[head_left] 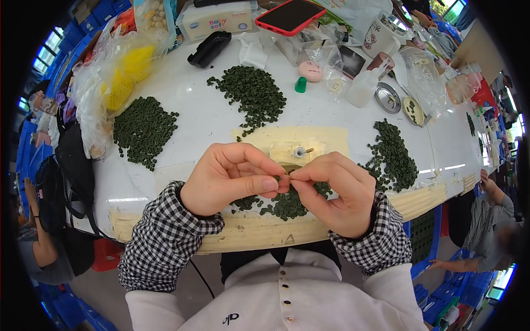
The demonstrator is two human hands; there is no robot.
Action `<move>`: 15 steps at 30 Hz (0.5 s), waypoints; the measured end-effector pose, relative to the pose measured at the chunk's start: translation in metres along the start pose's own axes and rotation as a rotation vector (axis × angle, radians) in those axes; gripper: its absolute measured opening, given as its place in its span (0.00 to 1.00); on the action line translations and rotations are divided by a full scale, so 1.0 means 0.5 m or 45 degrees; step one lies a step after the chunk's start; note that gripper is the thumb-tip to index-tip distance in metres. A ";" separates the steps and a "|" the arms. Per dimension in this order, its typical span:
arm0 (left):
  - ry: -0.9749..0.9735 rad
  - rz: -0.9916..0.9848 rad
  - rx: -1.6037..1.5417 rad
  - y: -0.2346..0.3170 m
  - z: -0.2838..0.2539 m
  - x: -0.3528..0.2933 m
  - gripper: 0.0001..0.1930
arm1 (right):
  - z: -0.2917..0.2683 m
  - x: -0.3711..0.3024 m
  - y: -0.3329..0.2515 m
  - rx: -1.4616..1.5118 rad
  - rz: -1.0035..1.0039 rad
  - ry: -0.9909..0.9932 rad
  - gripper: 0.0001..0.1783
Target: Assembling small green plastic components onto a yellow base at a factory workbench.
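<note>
Above the near edge of the white table (193, 129), the head view showed the left hand (221, 179) and right hand (348, 196) brought nearly fingertip to fingertip, forearms angled inward. The left thumb and forefinger pinched one small dark green part (277, 178); the right thumb and forefinger met beside it, their contents too small to tell. Four large piles of similar parts (248, 94) were counted, the nearest partly hidden by the hands. One upright pin (308, 150) stood just beyond.

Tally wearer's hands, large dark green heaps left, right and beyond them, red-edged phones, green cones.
Left hand and right hand: 2
Left heap, far heap, right heap: 3
Red-edged phone: 1
Green cone: 1
Total: 7
</note>
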State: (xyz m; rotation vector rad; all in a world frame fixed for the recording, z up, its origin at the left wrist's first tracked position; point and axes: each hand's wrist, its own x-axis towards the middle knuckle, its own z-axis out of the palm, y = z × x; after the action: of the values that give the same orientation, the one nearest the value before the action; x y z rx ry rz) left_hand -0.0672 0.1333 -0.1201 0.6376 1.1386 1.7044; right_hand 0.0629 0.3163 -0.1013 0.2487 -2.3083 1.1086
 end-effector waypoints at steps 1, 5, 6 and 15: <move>0.001 0.005 0.006 -0.001 0.000 0.000 0.07 | -0.001 0.001 0.000 0.012 0.002 0.000 0.10; -0.025 0.016 0.032 -0.009 0.002 0.001 0.07 | 0.001 0.000 0.000 0.041 0.018 -0.001 0.10; -0.039 0.016 0.041 -0.009 0.003 0.000 0.07 | 0.002 0.000 0.000 0.045 0.023 0.000 0.11; -0.009 -0.121 0.009 -0.007 0.010 -0.001 0.08 | 0.012 -0.002 0.006 -0.068 -0.107 0.062 0.13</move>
State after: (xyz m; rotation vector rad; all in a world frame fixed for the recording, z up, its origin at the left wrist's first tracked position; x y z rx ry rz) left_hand -0.0616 0.1355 -0.1211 0.5846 1.1521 1.6172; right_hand 0.0603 0.3135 -0.1070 0.2920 -2.2601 0.9994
